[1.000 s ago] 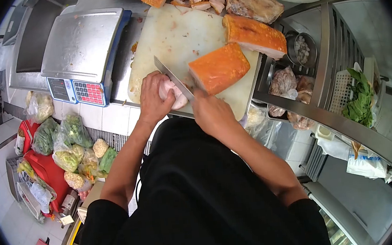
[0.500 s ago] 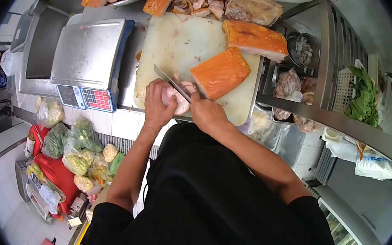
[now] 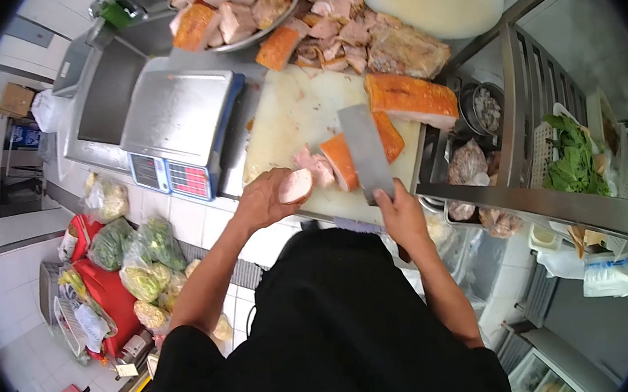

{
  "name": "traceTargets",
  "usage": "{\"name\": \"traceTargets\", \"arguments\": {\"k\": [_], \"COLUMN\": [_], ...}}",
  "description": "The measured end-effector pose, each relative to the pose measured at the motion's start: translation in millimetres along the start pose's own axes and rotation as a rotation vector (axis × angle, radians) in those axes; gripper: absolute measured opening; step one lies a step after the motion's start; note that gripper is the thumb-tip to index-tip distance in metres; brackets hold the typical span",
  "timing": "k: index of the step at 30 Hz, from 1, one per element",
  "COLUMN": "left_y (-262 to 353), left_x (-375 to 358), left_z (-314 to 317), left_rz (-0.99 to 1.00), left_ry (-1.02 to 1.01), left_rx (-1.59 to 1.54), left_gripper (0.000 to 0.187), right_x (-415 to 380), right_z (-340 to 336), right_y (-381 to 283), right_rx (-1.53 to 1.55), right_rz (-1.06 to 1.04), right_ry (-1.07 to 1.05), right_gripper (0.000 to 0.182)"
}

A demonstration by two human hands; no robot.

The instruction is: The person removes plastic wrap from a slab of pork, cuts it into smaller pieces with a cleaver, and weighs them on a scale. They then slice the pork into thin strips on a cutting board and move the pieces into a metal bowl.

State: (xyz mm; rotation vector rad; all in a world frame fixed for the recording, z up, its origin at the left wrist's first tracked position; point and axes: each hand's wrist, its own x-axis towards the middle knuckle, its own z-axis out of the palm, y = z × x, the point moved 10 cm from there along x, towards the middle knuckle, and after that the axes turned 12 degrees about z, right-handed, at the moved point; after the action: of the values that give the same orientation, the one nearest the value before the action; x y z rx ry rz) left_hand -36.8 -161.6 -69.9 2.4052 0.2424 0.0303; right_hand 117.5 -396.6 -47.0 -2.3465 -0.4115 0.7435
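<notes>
My left hand [image 3: 263, 198] is closed on a piece of pale meat [image 3: 296, 186] at the near left part of the white cutting board [image 3: 297, 95]. My right hand [image 3: 404, 216] grips a cleaver [image 3: 365, 149], its broad blade raised and partly hiding an orange-skinned meat block [image 3: 340, 157]. Small pink meat scraps [image 3: 316, 167] lie between the held piece and that block. Behind, a second orange-skinned block [image 3: 413, 99] rests across the board's right side.
A scale [image 3: 178, 118] stands left of the board, by a sink [image 3: 109, 91]. A metal bowl of meat chunks [image 3: 268, 30] and a meat pile [image 3: 339, 23] are at the back. A metal rack [image 3: 516, 93] borders the right; bagged vegetables [image 3: 141, 250] sit lower left.
The cleaver has risen and moved right, away from the meat in my left hand, and its blade now shows flat. My left hand has lifted the piece. The camera view has shifted.
</notes>
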Motion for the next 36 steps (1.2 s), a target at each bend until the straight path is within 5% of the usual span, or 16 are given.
{"name": "traceTargets", "arguments": {"k": [6, 9, 12, 14, 15, 16, 17, 18, 20, 22, 27, 32, 36], "left_y": [-81.8, -162.2, -182.5, -60.6, -87.4, -26.3, -17.7, -12.9, 18.3, 19.9, 6.4, -55.0, -37.4], "left_x": [-10.1, -10.1, -18.4, -3.7, 22.7, 31.3, 46.9, 52.9, 61.6, 53.0, 37.5, 52.8, 90.5], "left_z": [-151.8, -191.9, -207.1, -232.8, -190.8, -151.4, -97.2, -38.3, 32.7, 48.3, 29.3, 3.9, -66.7], "left_rz": [-0.288, -0.384, -0.608, -0.103, -0.037, 0.055, 0.065, 0.151, 0.021, -0.045, -0.273, -0.556, -0.219], "left_ry": [0.547, 0.545, 0.530, 0.835, 0.669, 0.599, 0.347, 0.319, -0.011, 0.241, 0.182, 0.199, 0.915], "left_rx": [-0.305, -0.461, -0.187, 0.605, 0.187, 0.285, 0.161, 0.069, 0.184, 0.267, 0.298, 0.151, -0.173], "left_gripper": [0.064, 0.058, 0.041, 0.038, 0.043, 0.055, 0.070, 0.095, 0.105, 0.090, 0.068, 0.073, 0.070], "right_x": [-21.0, -24.4, -26.8, -29.4, -29.1, -28.6, -26.7, -24.3, -24.0, -22.3, -22.6, -25.4, -24.9], "right_z": [-34.0, -31.5, -33.1, -37.4, -36.9, -35.8, -35.1, -35.0, -35.3, -34.3, -35.8, -42.0, -44.9], "right_y": [40.1, 65.8, 75.4, 77.4, 80.3, 80.7, 83.0, 82.7, 76.4, 72.9, 80.5, 81.6, 80.2], "right_rx": [0.157, 0.287, 0.389, 0.417, 0.443, 0.436, 0.449, 0.463, 0.438, 0.373, 0.322, 0.351, 0.323], "right_rz": [0.058, 0.154, 0.179, 0.178, 0.216, 0.207, 0.208, 0.206, 0.206, 0.188, 0.196, 0.159, 0.151], "right_ry": [0.062, 0.020, 0.005, 0.023, 0.016, 0.011, 0.024, 0.035, 0.024, 0.005, 0.005, 0.028, 0.010], "right_gripper": [0.037, 0.036, 0.036, 0.037, 0.037, 0.037, 0.036, 0.036, 0.033, 0.032, 0.036, 0.031, 0.030]}}
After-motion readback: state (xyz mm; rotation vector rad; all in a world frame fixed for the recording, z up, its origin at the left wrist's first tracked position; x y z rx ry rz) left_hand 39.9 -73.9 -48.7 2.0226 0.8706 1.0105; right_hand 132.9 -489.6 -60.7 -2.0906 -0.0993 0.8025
